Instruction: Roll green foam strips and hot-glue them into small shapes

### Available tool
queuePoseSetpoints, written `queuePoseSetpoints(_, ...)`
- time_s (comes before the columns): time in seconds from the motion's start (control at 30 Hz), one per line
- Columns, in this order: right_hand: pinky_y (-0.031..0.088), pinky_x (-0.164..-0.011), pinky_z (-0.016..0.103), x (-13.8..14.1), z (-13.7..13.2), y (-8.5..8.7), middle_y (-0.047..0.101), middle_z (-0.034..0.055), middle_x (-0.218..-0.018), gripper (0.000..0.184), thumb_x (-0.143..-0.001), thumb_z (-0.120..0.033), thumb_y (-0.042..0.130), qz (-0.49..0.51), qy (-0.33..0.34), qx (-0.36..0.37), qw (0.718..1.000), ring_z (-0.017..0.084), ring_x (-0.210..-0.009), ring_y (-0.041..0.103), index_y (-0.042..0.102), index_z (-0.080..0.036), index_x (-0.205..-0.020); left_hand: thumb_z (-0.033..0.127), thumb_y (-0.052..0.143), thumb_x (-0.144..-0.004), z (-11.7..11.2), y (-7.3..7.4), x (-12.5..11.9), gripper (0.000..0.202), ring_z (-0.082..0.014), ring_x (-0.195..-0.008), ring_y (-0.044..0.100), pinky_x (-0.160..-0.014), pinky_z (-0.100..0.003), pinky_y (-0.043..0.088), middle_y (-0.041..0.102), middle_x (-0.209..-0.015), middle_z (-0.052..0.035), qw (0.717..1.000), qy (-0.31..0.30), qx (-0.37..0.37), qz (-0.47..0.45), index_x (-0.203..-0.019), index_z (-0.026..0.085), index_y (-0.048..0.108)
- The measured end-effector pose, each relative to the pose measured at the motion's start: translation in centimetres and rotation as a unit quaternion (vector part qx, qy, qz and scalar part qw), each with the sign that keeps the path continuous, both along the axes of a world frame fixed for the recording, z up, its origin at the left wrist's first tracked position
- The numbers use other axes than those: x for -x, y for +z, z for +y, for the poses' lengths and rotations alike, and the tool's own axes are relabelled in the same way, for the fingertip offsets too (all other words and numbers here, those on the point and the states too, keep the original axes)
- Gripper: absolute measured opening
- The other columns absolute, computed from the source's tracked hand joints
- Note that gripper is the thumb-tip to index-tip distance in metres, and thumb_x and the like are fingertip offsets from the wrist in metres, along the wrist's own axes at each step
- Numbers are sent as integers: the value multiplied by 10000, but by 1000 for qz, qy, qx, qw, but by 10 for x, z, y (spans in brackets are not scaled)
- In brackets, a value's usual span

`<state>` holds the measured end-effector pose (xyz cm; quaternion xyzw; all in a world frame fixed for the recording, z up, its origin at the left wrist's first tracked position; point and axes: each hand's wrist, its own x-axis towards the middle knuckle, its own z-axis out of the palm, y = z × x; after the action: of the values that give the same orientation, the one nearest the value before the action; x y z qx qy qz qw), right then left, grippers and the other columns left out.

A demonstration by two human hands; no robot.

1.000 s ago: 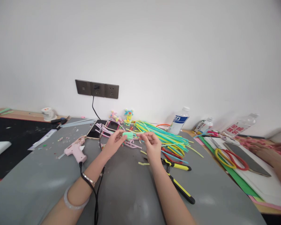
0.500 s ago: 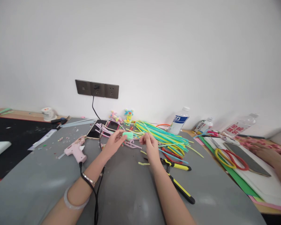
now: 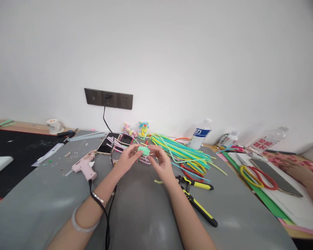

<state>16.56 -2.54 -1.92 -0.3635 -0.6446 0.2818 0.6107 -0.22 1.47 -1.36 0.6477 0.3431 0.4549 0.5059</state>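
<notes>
Above the grey tabletop, a small mint-green bundle of wound pipe cleaner (image 3: 144, 150) sits between my hands. My left hand (image 3: 129, 158) is closed on its left side, with thumb in front and fingers behind. My right hand (image 3: 161, 163) holds its right side with curved fingers, the thumb lower down. A bent mint-green pipe cleaner (image 3: 172, 156) shows just past my right hand; whether it joins the bundle is hidden. Behind lies a heap of yellow, green and blue pipe cleaners (image 3: 182, 149). Lilac pipe cleaners (image 3: 114, 144) lie beyond my left hand.
Yellow-black pliers (image 3: 198, 206) lie beside my right forearm, a pink glue gun (image 3: 85, 168) left with its black cable (image 3: 106, 218) under my left arm. A bottle (image 3: 200, 134) and small figures (image 3: 143, 129) stand behind. Scissors (image 3: 259, 177) and another person's hand (image 3: 294, 170) are right.
My right hand has moved left and now meets the mint-green bundle, its fingers opening from a pinch. The bent mint-green pipe cleaner by that hand has shifted. My left hand has hardly moved.
</notes>
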Motion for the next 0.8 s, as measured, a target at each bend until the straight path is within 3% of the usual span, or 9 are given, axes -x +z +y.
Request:
queuePoseSetpoints(0.13, 493, -806, 341, -1, 2, -1, 628, 83, -1084, 138, -845, -198, 654, -17, -12, -19, 1000, 233, -1063, 586, 646, -251, -973, 465, 640, -817, 1, -2, 0, 406, -145, -697, 577, -572, -222, 479, 626, -851, -38, 1000, -10, 3, -3, -1093, 169, 629)
queuePoseSetpoints(0.47, 500, -768, 327, -2, 4, -1, 625, 80, -1004, 107, -836, -195, 645, -25, -25, -35, 999, 209, -968, 602, 609, -218, -934, 436, 682, -780, 0, 1, 0, 463, -149, -713, 575, -597, -232, 486, 658, -889, -60, 1000, -24, -11, 3, -1136, 146, 624)
queuePoseSetpoints(0.8, 479, -773, 326, -1, 2, -1, 617, 73, -997, 113, -834, -163, 623, -58, -53, -53, 996, 198, -927, 582, 596, -216, -930, 409, 720, -739, -1, 2, -2, 413, -173, -799, 593, -668, -260, 508, 668, -933, -72, 998, -37, 29, -29, -1040, 135, 648)
